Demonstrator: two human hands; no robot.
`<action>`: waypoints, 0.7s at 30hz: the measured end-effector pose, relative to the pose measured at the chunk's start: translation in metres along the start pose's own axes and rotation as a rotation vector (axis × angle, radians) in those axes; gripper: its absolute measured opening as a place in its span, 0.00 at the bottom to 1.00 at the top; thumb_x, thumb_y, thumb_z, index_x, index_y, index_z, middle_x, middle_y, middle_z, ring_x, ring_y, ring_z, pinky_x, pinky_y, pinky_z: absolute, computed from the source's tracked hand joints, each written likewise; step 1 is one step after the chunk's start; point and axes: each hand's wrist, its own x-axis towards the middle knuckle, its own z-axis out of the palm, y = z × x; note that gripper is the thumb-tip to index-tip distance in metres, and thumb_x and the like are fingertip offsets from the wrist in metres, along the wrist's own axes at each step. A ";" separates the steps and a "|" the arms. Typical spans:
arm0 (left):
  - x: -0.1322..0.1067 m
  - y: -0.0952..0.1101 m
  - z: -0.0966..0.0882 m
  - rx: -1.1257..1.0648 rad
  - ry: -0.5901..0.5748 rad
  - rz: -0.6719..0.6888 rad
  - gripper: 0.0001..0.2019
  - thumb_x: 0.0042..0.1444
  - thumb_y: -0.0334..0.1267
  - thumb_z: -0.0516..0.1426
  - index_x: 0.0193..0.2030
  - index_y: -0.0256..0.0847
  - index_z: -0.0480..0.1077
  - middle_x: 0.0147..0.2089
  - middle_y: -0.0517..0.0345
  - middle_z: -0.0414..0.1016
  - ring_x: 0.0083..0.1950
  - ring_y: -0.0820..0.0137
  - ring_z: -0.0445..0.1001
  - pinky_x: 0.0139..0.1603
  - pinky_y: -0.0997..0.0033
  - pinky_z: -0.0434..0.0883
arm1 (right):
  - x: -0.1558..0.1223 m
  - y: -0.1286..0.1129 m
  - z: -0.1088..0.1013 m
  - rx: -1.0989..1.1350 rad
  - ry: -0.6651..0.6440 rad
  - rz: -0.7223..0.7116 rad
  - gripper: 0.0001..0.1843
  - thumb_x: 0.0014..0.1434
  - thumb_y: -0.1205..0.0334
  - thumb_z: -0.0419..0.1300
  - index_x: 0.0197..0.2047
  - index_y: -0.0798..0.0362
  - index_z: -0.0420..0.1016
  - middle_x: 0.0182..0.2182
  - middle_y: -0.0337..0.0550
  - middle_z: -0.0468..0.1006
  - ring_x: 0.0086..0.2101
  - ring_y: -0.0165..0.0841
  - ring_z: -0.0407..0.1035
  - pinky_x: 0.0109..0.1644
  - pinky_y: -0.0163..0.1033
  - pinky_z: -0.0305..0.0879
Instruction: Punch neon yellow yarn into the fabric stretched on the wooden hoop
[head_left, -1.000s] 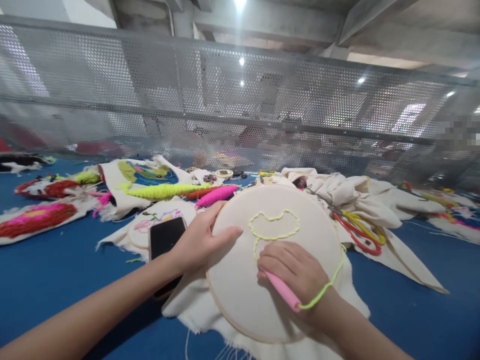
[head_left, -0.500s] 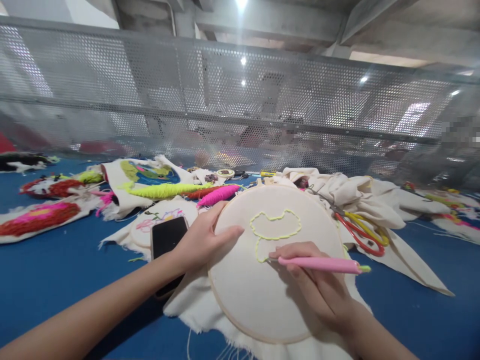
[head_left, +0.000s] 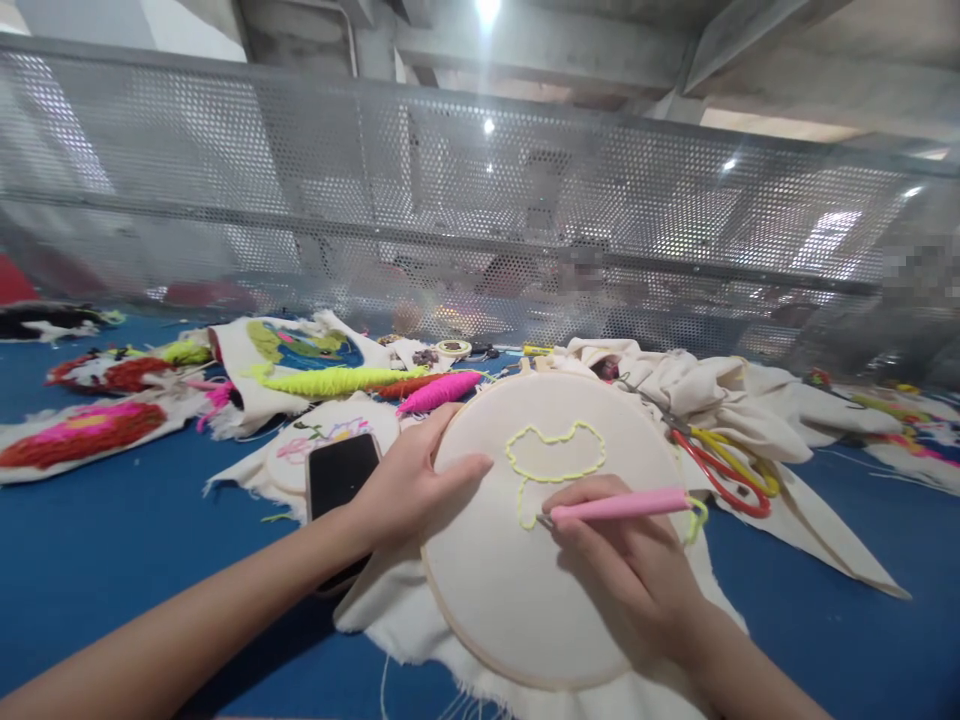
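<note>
A round embroidery hoop (head_left: 459,632) stretches cream cloth (head_left: 510,600) in front of me. My left hand (head_left: 420,480) grips its left rim, thumb lying over the cloth and the other fingers hidden behind. In my right hand (head_left: 622,560) is a pink punch needle (head_left: 630,504), held like a pen, its metal tip at the cloth. Yellow-green yarn (head_left: 699,520) hangs in a loop from the handle's back end. On the cloth, a yellow-green stitched outline (head_left: 555,478) forms a bean shape, with a short curved line below it that ends near the needle tip.
A phone (head_left: 343,480) lies left of the hoop. Scissors with red and yellow handles (head_left: 724,470) rest on crumpled cloth (head_left: 697,385) at the right. Yellow yarn (head_left: 337,380), pink yarn (head_left: 442,392) and embroidered pieces lie behind on the blue table (head_left: 90,570), before a perforated metal screen (head_left: 450,210).
The punch needle's back end has swung up and left, and its yarn tail now droops in a loop. My left hand keeps its grip on the hoop; the view has shifted slightly.
</note>
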 end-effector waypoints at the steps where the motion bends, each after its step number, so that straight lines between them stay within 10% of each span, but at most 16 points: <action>1: 0.000 -0.001 0.000 0.002 -0.004 -0.001 0.21 0.55 0.43 0.57 0.54 0.37 0.64 0.50 0.53 0.72 0.49 0.62 0.70 0.50 0.63 0.66 | -0.001 0.000 -0.001 0.060 0.000 0.049 0.06 0.61 0.63 0.53 0.39 0.50 0.71 0.35 0.41 0.74 0.35 0.30 0.70 0.34 0.34 0.70; 13: 0.000 -0.001 0.001 0.010 0.002 -0.013 0.22 0.55 0.42 0.56 0.56 0.38 0.63 0.53 0.51 0.71 0.51 0.60 0.69 0.52 0.60 0.66 | 0.003 -0.003 0.001 0.454 0.019 0.285 0.05 0.55 0.62 0.62 0.36 0.51 0.73 0.36 0.43 0.75 0.37 0.33 0.73 0.33 0.34 0.74; 21: -0.001 -0.001 0.000 0.011 -0.002 0.005 0.23 0.55 0.44 0.56 0.56 0.38 0.63 0.53 0.52 0.70 0.52 0.61 0.69 0.52 0.63 0.67 | 0.002 -0.004 0.000 0.025 0.001 0.107 0.08 0.61 0.64 0.53 0.42 0.51 0.71 0.40 0.43 0.76 0.38 0.32 0.72 0.39 0.35 0.71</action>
